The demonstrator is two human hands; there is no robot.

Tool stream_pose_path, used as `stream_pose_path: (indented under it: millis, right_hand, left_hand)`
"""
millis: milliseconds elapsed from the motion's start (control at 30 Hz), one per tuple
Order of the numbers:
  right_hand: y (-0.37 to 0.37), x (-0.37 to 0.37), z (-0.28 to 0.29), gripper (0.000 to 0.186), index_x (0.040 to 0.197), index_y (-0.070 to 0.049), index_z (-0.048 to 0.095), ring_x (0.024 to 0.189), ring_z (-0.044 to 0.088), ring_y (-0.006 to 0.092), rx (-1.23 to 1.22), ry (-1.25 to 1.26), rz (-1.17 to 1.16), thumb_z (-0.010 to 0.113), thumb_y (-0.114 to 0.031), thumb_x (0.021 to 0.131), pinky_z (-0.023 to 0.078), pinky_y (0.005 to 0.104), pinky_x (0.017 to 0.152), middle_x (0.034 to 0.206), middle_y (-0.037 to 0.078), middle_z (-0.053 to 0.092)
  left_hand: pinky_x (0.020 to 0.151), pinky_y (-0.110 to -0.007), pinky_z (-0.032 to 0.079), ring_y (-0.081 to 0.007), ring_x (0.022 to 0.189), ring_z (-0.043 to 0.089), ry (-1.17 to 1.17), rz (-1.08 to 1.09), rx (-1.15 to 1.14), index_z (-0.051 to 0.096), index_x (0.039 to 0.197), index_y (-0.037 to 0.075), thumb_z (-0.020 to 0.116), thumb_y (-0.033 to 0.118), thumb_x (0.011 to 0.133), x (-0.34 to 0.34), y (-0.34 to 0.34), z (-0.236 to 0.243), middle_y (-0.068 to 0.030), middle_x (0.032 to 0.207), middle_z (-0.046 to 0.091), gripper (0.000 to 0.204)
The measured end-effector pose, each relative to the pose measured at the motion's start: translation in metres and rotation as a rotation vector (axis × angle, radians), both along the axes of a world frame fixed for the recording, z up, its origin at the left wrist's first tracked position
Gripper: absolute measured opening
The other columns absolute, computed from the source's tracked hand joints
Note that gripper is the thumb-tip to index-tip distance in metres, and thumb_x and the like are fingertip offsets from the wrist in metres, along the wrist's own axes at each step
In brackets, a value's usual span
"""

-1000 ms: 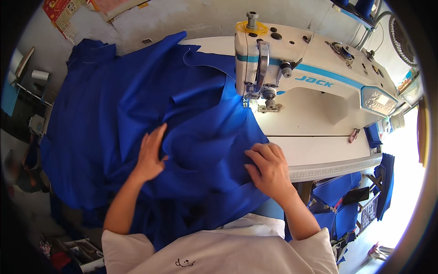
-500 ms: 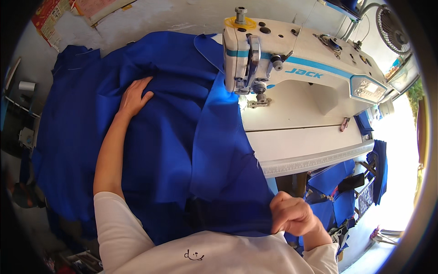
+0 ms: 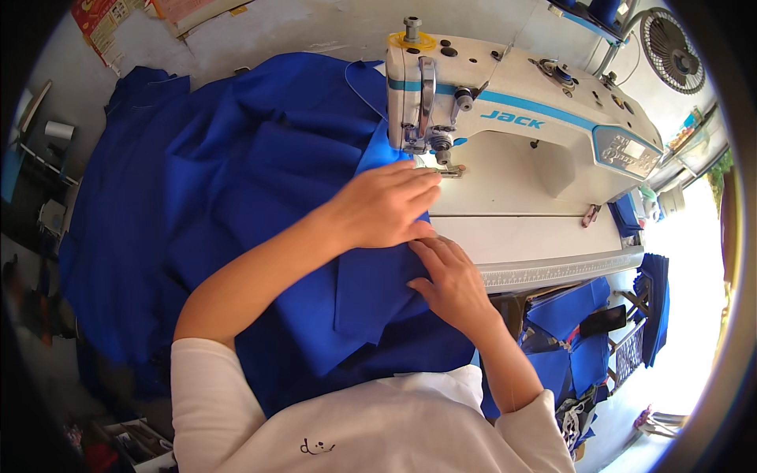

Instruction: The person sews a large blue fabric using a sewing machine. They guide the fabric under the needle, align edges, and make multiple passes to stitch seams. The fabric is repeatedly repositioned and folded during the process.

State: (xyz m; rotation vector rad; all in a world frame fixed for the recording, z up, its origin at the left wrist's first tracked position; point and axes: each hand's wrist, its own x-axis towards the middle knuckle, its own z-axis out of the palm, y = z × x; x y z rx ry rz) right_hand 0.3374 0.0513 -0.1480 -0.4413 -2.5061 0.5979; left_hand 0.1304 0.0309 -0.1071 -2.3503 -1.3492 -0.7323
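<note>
A large blue cloth (image 3: 236, 205) spreads over the left of the machine table and hangs toward my lap. Its right edge runs up to the presser foot of a white and teal sewing machine (image 3: 520, 110). My left hand (image 3: 386, 206) lies flat on the cloth just in front of the needle area, fingers stretched toward the presser foot (image 3: 451, 171). Close below it, my right hand (image 3: 451, 284) rests on the cloth's right edge, its fingers extended and the thumb apart. The two hands nearly meet at the fingertips. The needle tip is hidden.
A ruler strip (image 3: 552, 272) runs along the table's front edge. Small red-handled snips (image 3: 591, 216) lie on the table beneath the machine arm. Stacked blue cloth pieces (image 3: 569, 315) and a dark phone-like object (image 3: 603, 320) sit at the lower right. A fan (image 3: 672, 51) stands at the upper right.
My left hand has moved right across the cloth to the needle area. The right hand has risen from near my lap, opened, and come onto the cloth's edge. The near cloth has shifted.
</note>
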Motion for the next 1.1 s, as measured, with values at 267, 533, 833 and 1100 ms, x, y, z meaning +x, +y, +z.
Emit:
stream_pose_path:
  millis: [267,533,833,1100]
  right_hand:
    - [0.0,0.006,-0.02,0.05,0.115,-0.004,0.064,0.111,0.055,0.0301,-0.052,0.029,0.035,0.079,-0.012,0.068,0.045,0.042,0.099,0.119,0.009,0.06]
    - [-0.008,-0.001,-0.029,0.042,0.106,-0.004,0.068,0.104,0.058,0.0297,-0.063,0.148,0.018,0.079,-0.008,0.066,0.049,0.0411,0.092,0.111,0.008,0.063]
    - [0.005,-0.014,-0.037,0.021,0.089,-0.003,0.067,0.1,0.064,0.0289,-0.079,0.252,-0.015,0.078,-0.009,0.072,0.052,0.0415,0.089,0.101,0.007,0.068]
    - [0.014,0.0,-0.035,0.015,0.083,-0.004,0.067,0.105,0.068,0.0243,0.013,0.197,0.023,0.076,-0.014,0.077,0.053,0.0443,0.095,0.101,0.006,0.073]
  left_hand:
    - [0.068,-0.043,0.056,-0.0322,0.08,0.069,0.239,0.572,-0.783,0.065,0.093,0.001,0.067,0.02,0.081,-0.027,-0.028,-0.008,-0.0135,0.102,0.068,0.022]
    - [0.059,-0.036,0.057,-0.0261,0.073,0.07,-0.096,0.39,-0.449,0.06,0.089,0.004,0.062,0.005,0.081,0.039,-0.061,-0.045,-0.0115,0.13,0.062,0.008]
    - [0.083,-0.032,0.053,-0.0225,0.098,0.068,-0.698,0.311,-0.733,0.064,0.121,0.005,0.06,0.007,0.091,0.006,-0.06,-0.029,-0.0119,0.121,0.066,0.03]
    - [0.089,-0.035,0.051,-0.0303,0.111,0.063,-0.619,0.273,-0.619,0.062,0.106,-0.001,0.057,0.01,0.094,0.011,-0.06,-0.019,-0.0105,0.134,0.06,0.017]
